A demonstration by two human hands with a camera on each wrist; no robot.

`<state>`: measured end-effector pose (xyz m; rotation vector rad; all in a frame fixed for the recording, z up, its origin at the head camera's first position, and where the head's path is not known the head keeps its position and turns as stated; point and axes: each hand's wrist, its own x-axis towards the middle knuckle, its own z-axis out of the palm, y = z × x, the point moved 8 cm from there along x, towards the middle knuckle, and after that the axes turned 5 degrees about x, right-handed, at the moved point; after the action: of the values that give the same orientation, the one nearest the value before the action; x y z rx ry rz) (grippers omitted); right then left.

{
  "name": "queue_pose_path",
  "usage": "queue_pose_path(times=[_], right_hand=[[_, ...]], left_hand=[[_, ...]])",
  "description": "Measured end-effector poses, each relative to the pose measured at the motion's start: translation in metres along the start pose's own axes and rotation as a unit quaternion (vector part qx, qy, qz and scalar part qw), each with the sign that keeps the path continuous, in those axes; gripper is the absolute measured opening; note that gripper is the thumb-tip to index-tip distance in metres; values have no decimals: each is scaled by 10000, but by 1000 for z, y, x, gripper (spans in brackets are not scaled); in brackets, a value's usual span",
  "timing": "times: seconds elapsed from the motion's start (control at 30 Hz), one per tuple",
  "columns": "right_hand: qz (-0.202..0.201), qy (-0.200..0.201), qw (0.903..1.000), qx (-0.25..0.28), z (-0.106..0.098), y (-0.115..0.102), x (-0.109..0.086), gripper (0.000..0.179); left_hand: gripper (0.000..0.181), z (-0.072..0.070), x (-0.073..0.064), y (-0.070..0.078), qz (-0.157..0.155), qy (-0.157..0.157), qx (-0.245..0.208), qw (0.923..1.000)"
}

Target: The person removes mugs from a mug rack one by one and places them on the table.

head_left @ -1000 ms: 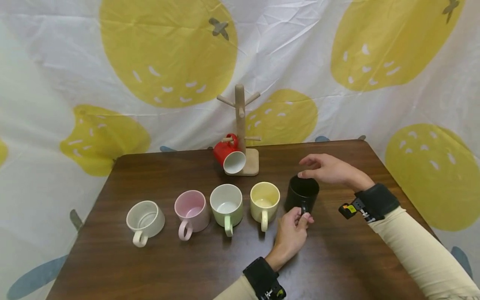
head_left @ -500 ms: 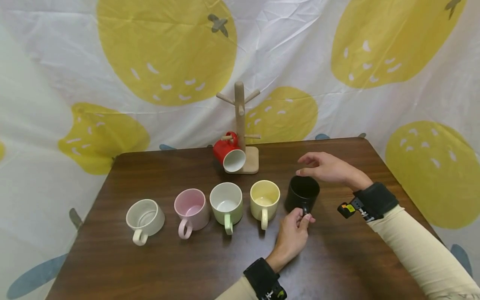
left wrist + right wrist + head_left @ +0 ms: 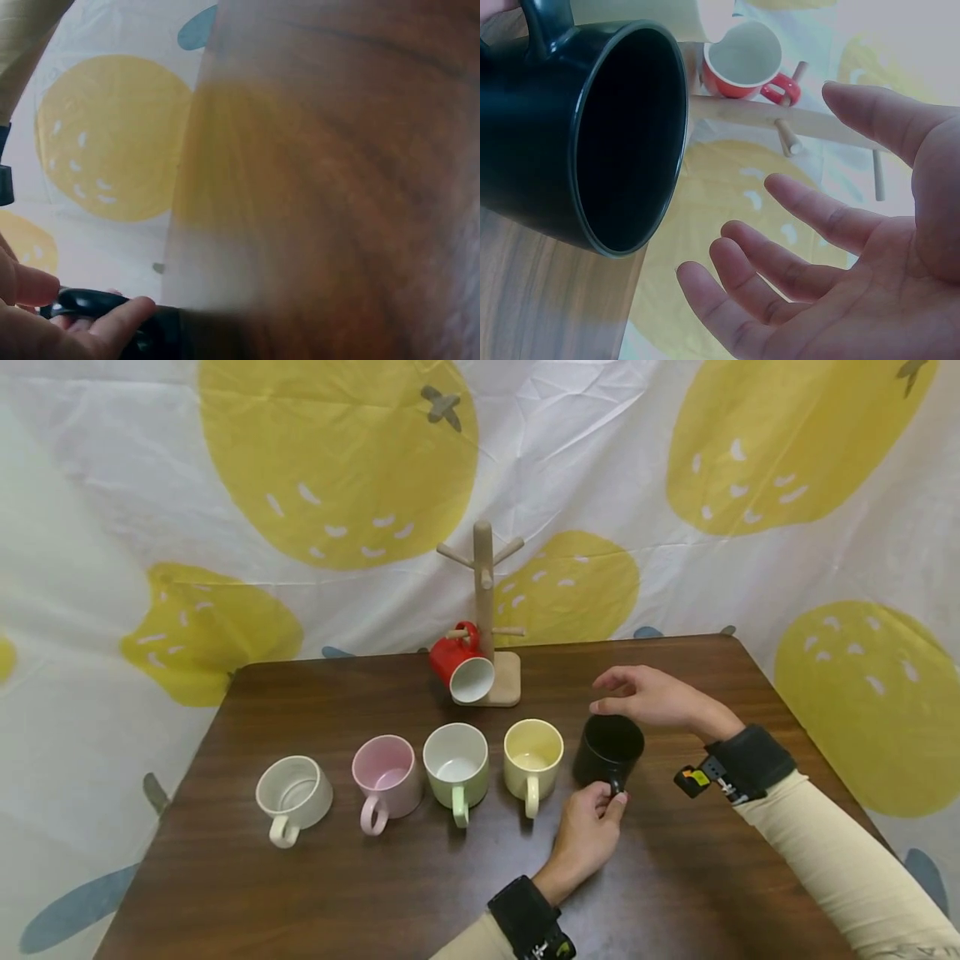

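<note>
A black mug (image 3: 609, 752) stands upright on the table at the right end of a row of mugs. My left hand (image 3: 588, 831) pinches its handle (image 3: 617, 782) between thumb and fingers; in the left wrist view the mug is mostly cut off at the bottom edge. Just above and behind the mug's far rim hovers my right hand (image 3: 654, 697), fingers spread and loosely bent. The right wrist view has that hand (image 3: 855, 247) apart from the black mug's open mouth (image 3: 634, 142), with nothing in its grasp.
Left of the black mug stand a yellow mug (image 3: 532, 760), a green mug (image 3: 456, 768), a pink mug (image 3: 387, 777) and a white mug (image 3: 295, 793), handles toward me. Behind them is a wooden mug tree (image 3: 483, 585) with a red mug (image 3: 457, 664) hanging on a lower peg.
The right hand has drifted slightly left above the black mug's rim. The black mug's handle has turned a little to the right with the left hand on it. Other mugs stay put.
</note>
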<state>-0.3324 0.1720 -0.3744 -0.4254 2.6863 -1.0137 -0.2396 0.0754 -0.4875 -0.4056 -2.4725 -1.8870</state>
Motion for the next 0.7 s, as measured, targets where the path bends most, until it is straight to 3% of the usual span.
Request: queue_pose_path(times=[0.17,0.43,0.57,0.7], right_hand=[[-56,-56,10000,29,6,-3,2,56],[-130,-121,9998,78,14,-9,10,56],[-101,-149,9998,104,12,-12,10,56],[-149,-201,9997,54,10,-17,9,57]], left_hand=[[21,-11,-4,-2,-338,12,18,9994],[22,-37,-15,4,-370,47,162,9992],[18,-60,-20,18,-220,51,367,9991],[17,-88,-21,39,150,56,635,9979]])
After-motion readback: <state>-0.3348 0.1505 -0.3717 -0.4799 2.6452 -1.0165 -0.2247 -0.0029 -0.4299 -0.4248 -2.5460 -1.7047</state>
